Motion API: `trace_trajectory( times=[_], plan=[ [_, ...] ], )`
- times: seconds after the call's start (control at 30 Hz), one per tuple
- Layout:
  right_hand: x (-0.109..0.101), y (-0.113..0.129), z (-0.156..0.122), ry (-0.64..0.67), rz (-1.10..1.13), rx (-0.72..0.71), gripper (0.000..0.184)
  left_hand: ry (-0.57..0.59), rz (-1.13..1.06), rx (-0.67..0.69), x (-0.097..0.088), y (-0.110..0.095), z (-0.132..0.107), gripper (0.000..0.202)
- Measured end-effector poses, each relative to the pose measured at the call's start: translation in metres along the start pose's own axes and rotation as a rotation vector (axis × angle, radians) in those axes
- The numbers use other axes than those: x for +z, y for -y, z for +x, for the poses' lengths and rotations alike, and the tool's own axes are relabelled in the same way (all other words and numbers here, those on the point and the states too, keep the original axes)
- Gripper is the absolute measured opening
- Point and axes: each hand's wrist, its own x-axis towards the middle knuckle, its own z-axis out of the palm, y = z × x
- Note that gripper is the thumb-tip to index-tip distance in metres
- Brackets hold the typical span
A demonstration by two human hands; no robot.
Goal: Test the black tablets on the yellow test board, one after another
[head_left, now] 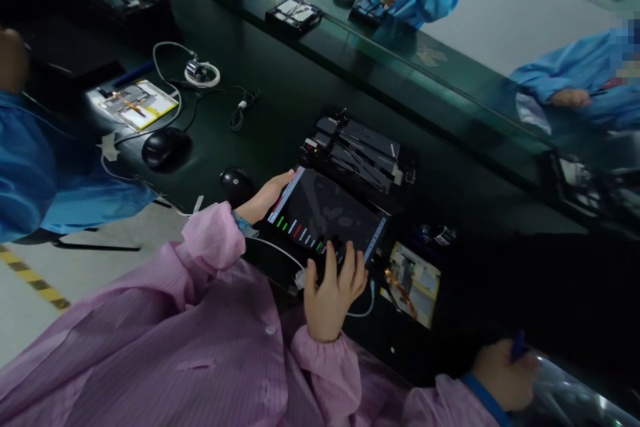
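A dark tablet with a row of green and red bars on its screen lies tilted over the black bench. My left hand grips its left edge, thumb along the rim. My right hand holds the near edge, with fingers curled onto the screen and thumb at the side. A white cable runs under the tablet. Behind it sits a black fixture with slats and clamps.
Two black mice lie to the left, with a yellow-edged sheet and a coiled cable. A photo card lies to the right. Another pink-sleeved hand holds something blue. People in blue coats work around the bench.
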Motion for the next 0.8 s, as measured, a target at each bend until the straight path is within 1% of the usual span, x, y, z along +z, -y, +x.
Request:
trace_trajectory(
  times=[0.1, 0.17, 0.4, 0.53, 0.7, 0.8],
  plan=[
    [0.004, 0.007, 0.001, 0.067, 0.012, -0.031, 0.047, 0.003, 0.016, 0.035, 0.001, -0.001, -0.001, 0.032],
    [0.007, 0.006, 0.000, 0.080, 0.007, -0.030, 0.046, 0.004, 0.019, 0.044, 0.001, -0.001, -0.001, 0.032],
    [0.007, -0.010, -0.009, 0.024, -0.014, 0.034, 0.042, 0.017, 0.007, 0.020, -0.002, 0.002, 0.003, 0.032],
    [0.005, -0.011, -0.010, -0.004, -0.013, 0.039, 0.041, 0.025, 0.007, 0.020, -0.003, 0.002, 0.003, 0.032],
    [0.005, -0.014, -0.011, -0.023, 0.000, 0.061, 0.040, -0.009, 0.008, -0.016, -0.002, 0.000, 0.001, 0.033],
    [0.004, -0.018, -0.013, -0.025, -0.020, 0.061, 0.040, -0.004, 0.019, -0.003, -0.002, 0.001, 0.002, 0.033]
  ],
)
